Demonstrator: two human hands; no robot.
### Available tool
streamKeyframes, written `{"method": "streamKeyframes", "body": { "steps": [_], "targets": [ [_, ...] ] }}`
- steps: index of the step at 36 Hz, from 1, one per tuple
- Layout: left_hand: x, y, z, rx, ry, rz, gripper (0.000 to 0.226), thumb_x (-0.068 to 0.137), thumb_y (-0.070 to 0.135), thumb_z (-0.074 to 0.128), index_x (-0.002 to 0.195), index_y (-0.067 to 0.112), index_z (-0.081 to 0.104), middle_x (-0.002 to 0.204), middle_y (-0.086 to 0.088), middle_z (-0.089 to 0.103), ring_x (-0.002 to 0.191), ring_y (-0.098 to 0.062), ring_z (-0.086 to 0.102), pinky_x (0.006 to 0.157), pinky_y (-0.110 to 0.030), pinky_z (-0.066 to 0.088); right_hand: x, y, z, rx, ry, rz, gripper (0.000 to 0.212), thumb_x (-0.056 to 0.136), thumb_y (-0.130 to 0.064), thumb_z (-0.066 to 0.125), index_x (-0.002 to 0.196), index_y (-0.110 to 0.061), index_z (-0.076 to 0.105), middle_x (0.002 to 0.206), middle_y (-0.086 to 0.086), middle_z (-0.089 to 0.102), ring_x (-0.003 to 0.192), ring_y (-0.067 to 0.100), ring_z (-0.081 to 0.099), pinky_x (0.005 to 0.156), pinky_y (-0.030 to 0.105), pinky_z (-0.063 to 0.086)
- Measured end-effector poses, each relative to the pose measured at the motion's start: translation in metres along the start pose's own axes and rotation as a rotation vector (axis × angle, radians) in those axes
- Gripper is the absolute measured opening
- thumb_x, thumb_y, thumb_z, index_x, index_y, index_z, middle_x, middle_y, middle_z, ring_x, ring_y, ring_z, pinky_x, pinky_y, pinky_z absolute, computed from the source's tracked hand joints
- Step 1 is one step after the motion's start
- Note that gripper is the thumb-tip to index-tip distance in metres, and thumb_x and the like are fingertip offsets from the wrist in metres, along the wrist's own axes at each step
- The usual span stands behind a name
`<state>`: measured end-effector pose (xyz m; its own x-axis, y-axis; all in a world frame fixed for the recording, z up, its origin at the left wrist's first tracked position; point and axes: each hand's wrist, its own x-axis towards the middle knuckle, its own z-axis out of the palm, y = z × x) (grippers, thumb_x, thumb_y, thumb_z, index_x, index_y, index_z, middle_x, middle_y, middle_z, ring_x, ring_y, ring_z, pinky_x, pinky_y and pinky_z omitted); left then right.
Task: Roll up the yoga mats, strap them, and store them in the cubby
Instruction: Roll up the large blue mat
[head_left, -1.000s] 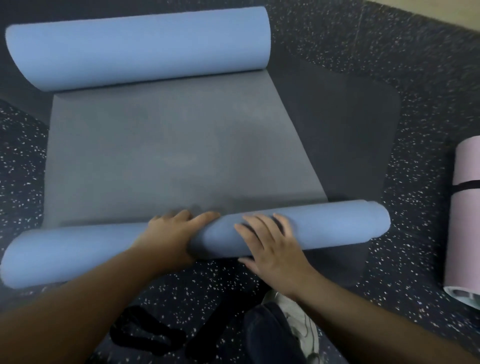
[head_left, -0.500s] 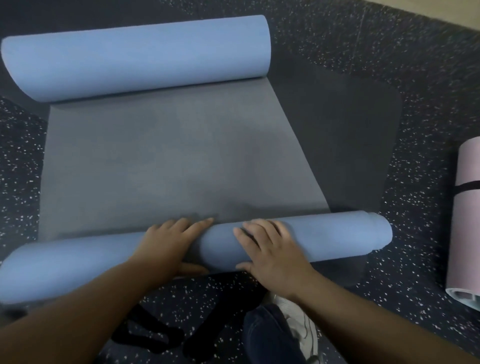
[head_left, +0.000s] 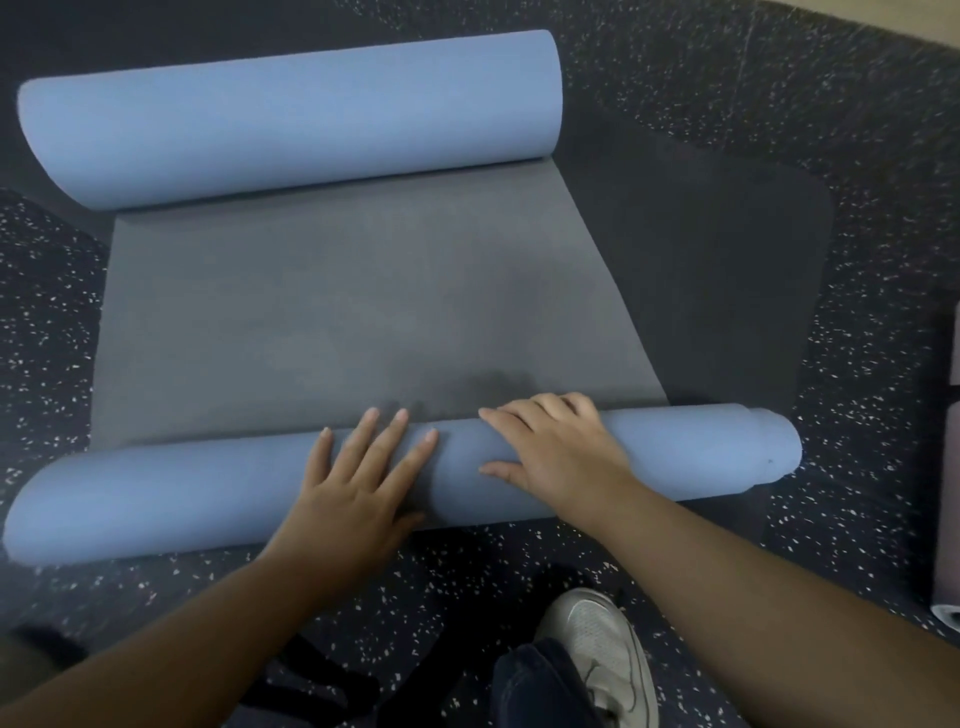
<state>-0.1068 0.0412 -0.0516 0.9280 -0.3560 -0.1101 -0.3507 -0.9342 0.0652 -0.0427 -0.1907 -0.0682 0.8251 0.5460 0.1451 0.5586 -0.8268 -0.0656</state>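
A blue yoga mat with a grey inner face (head_left: 363, 312) lies on the floor, curled at both ends. Its near roll (head_left: 156, 499) runs left to right in front of me; its far curl (head_left: 291, 119) lies at the top. My left hand (head_left: 358, 483) rests flat on top of the near roll with fingers spread. My right hand (head_left: 556, 447) presses on the roll just to the right, fingers reaching over its top. A black strap (head_left: 322, 686) lies on the floor by my knee.
A dark mat (head_left: 727, 270) lies flat under the blue one, sticking out to the right. A rolled pink mat (head_left: 948, 519) with a black strap sits at the right edge. My white shoe (head_left: 602, 649) and knee are near the bottom. Speckled rubber floor (head_left: 857, 130) all around.
Both hands have shifted forward over the top of the near roll, and the roll has advanced a little across the grey face toward the far curl.
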Motion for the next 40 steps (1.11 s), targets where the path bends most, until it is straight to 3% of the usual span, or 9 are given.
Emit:
{"method": "streamKeyframes", "body": {
  "steps": [6, 10, 13, 15, 18, 20, 27, 35, 40],
  "targets": [
    [0.002, 0.002, 0.003, 0.039, -0.079, -0.004, 0.108, 0.064, 0.066, 0.069, 0.148, 0.012, 0.028, 0.147, -0.023, 0.04, 0.134, -0.041, 0.035, 0.102, -0.06, 0.024, 0.008, 0.004, -0.001, 0.071, -0.022, 0.024, 0.061, 0.086, -0.062, 0.032, 0.11, -0.021, 0.071, 0.095, -0.007, 0.07, 0.085, 0.019, 0.065, 0.072, 0.038, 0.05],
    [0.013, -0.002, -0.003, 0.046, -0.146, -0.005, 0.132, 0.038, 0.074, 0.078, 0.144, 0.01, 0.032, 0.142, -0.024, 0.047, 0.128, -0.044, 0.046, 0.097, -0.064, 0.037, 0.011, -0.003, 0.0, 0.068, 0.102, 0.089, 0.046, 0.089, -0.05, 0.038, 0.101, -0.022, 0.072, 0.094, -0.007, 0.068, 0.085, 0.019, 0.064, 0.076, 0.033, 0.04],
    [0.025, -0.008, -0.005, 0.033, -0.197, 0.0, 0.113, 0.058, 0.084, 0.057, 0.143, 0.012, 0.035, 0.139, -0.021, 0.051, 0.124, -0.043, 0.051, 0.089, -0.066, 0.043, 0.013, -0.016, 0.004, 0.026, 0.17, 0.164, 0.033, 0.091, -0.033, 0.039, 0.099, -0.021, 0.069, 0.095, -0.007, 0.067, 0.086, 0.02, 0.062, 0.076, 0.033, 0.036],
    [0.031, -0.009, -0.009, -0.009, -0.21, -0.036, 0.096, 0.08, 0.085, 0.021, 0.146, 0.017, 0.034, 0.142, -0.017, 0.049, 0.13, -0.038, 0.048, 0.095, -0.064, 0.041, 0.014, -0.025, 0.003, 0.063, 0.184, 0.242, 0.032, 0.09, -0.028, 0.039, 0.099, -0.022, 0.069, 0.097, -0.007, 0.066, 0.088, 0.019, 0.061, 0.079, 0.032, 0.033],
    [0.044, -0.013, -0.016, -0.027, -0.262, -0.078, 0.111, 0.059, 0.088, -0.024, 0.153, 0.034, 0.0, 0.162, -0.003, 0.01, 0.149, -0.025, 0.008, 0.116, -0.054, 0.012, 0.016, -0.032, 0.0, 0.125, 0.186, 0.289, 0.032, 0.089, -0.027, 0.039, 0.101, -0.021, 0.068, 0.102, -0.007, 0.065, 0.094, 0.019, 0.06, 0.084, 0.033, 0.031],
    [0.052, -0.016, -0.021, -0.048, -0.345, -0.112, 0.12, 0.041, 0.088, -0.033, 0.15, 0.039, -0.015, 0.162, 0.005, -0.008, 0.149, -0.019, -0.01, 0.118, -0.049, 0.001, 0.013, -0.035, -0.001, 0.126, 0.209, 0.226, 0.031, 0.088, -0.026, 0.041, 0.105, -0.017, 0.066, 0.107, -0.003, 0.065, 0.1, 0.021, 0.058, 0.087, 0.034, 0.032],
    [0.073, -0.022, -0.035, -0.046, -0.392, -0.143, 0.106, 0.048, 0.088, -0.028, 0.146, 0.049, -0.017, 0.16, 0.004, -0.019, 0.146, -0.019, -0.022, 0.115, -0.053, -0.007, -0.024, -0.047, 0.017, 0.073, 0.206, 0.077, 0.055, 0.083, -0.019, 0.049, 0.136, -0.009, 0.04, 0.141, 0.009, 0.04, 0.134, 0.028, 0.039, 0.115, 0.048, 0.024],
    [0.079, -0.014, -0.04, -0.044, -0.297, -0.275, 0.064, 0.09, 0.064, 0.004, 0.15, 0.044, -0.004, 0.162, 0.006, -0.011, 0.147, -0.019, -0.016, 0.116, -0.054, -0.004, -0.017, -0.023, 0.011, -0.085, 0.005, 0.008, 0.081, 0.084, -0.04, 0.05, 0.152, -0.009, 0.017, 0.157, 0.01, 0.019, 0.145, 0.028, 0.02, 0.119, 0.046, 0.009],
    [0.074, -0.021, -0.028, -0.029, -0.126, -0.213, 0.069, 0.09, 0.064, 0.005, 0.153, 0.036, 0.007, 0.162, -0.001, 0.01, 0.149, -0.024, 0.004, 0.115, -0.056, 0.006, 0.016, -0.012, 0.002, -0.097, -0.117, 0.054, 0.111, 0.066, -0.051, 0.073, 0.151, -0.009, 0.015, 0.157, 0.01, 0.022, 0.143, 0.03, 0.021, 0.117, 0.047, 0.011]
  ]
}}
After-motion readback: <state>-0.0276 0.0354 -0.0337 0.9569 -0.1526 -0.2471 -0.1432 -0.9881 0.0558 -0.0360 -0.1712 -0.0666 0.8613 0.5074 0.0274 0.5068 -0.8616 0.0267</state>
